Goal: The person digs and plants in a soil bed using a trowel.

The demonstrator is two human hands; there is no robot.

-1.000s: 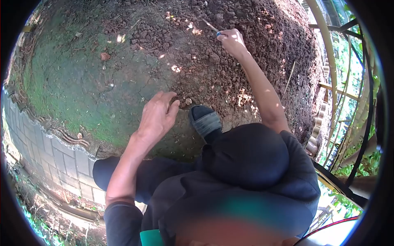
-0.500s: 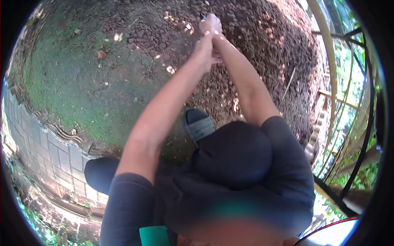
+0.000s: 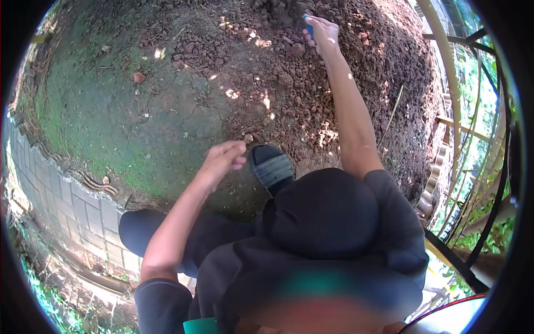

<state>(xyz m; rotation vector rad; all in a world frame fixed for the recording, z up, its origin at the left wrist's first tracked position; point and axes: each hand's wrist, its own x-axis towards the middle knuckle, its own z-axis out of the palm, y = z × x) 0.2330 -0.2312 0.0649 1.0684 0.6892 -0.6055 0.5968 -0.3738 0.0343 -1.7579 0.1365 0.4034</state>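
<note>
Soil (image 3: 267, 72), red and clumpy, fills the far ground, where the right hand (image 3: 324, 34) reaches at full stretch, fingers pinched around a blue-handled tool (image 3: 307, 23) whose working end is hidden among the clods. The left hand (image 3: 221, 158) hangs low just beside a grey-toed shoe (image 3: 272, 167), fingers loosely curled, nothing visible in them. Mossy ground (image 3: 94, 117) and paving (image 3: 61, 195) lie left.
</note>
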